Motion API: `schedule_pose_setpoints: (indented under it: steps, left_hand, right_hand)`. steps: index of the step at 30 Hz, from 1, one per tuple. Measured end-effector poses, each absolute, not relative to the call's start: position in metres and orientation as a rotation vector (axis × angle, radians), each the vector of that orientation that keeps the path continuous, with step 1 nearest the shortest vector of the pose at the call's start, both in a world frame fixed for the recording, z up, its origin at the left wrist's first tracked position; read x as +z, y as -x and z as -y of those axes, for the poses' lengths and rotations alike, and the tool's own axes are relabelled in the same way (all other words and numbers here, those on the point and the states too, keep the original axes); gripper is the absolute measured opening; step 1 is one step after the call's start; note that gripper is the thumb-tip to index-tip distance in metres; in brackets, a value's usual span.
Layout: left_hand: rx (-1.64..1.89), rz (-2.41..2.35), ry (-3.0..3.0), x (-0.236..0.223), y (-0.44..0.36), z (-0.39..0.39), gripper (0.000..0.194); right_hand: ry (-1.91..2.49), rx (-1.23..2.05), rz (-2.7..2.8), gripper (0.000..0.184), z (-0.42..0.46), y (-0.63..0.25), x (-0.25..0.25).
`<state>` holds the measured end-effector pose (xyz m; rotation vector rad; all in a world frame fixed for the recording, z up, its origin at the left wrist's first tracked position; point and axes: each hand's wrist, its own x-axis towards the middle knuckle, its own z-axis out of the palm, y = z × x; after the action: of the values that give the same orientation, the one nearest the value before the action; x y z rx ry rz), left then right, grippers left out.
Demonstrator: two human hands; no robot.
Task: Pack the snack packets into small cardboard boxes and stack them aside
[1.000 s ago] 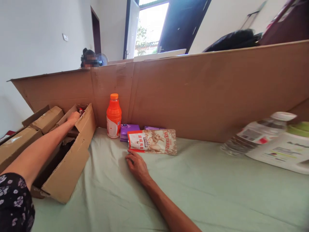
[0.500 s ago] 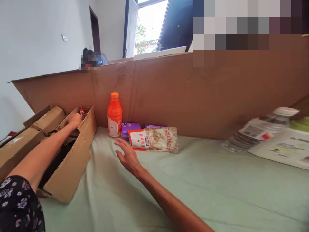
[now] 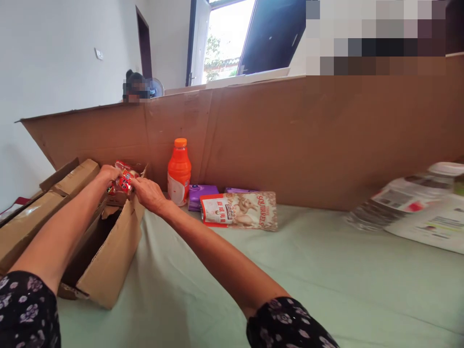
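A shiny red snack packet (image 3: 125, 180) with pale lettering is held over the far end of an open cardboard box (image 3: 108, 270). My left hand (image 3: 109, 175) pinches its left side. My right hand (image 3: 148, 193) grips its right edge, beside the box's torn far corner. The box's inside looks dark, and its bottom is hidden. Just right of my right hand stands an orange bottle (image 3: 179, 171), upright against the cardboard wall. Beside it, a squirrel-print snack pouch (image 3: 239, 210) leans on purple packs (image 3: 203, 193).
A long cardboard wall (image 3: 290, 145) runs along the back. More cardboard boxes (image 3: 32, 227) stand at the left. A large clear plastic bottle (image 3: 395, 198) and a white jug (image 3: 431, 222) lie at right on the green sheet (image 3: 326, 280). A person's head (image 3: 135, 87) shows beyond the wall.
My right hand has moved left from in front of the orange bottle and closed on the packet. My left hand has raised the packet from the box; the view has shifted slightly left.
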<state>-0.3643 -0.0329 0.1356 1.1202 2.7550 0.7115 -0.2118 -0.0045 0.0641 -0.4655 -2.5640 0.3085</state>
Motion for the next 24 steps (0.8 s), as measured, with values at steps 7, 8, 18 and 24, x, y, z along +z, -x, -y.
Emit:
schedule_pose_setpoints:
  steps: [7,8,18,24]
  left_hand:
    - [1.094,-2.761,-1.101,0.221,0.331,0.092,0.032]
    - [1.199,-2.754,-1.133,0.233,0.324,0.105,0.03]
    - [1.415,-2.058,-1.684,0.187,0.209,0.153,0.029]
    - [0.913,-1.8,-1.838,0.151,0.189,0.186,0.042]
  right_hand:
    - [0.467,0.418,2.509,0.04,0.01,0.206,0.081]
    - [0.483,0.507,2.434,0.042,0.011,0.2,0.082]
    - [0.277,1.583,1.446,0.071,0.038,0.062,0.079]
    - [0.732,1.318,1.735,0.061,0.004,-0.033,0.032]
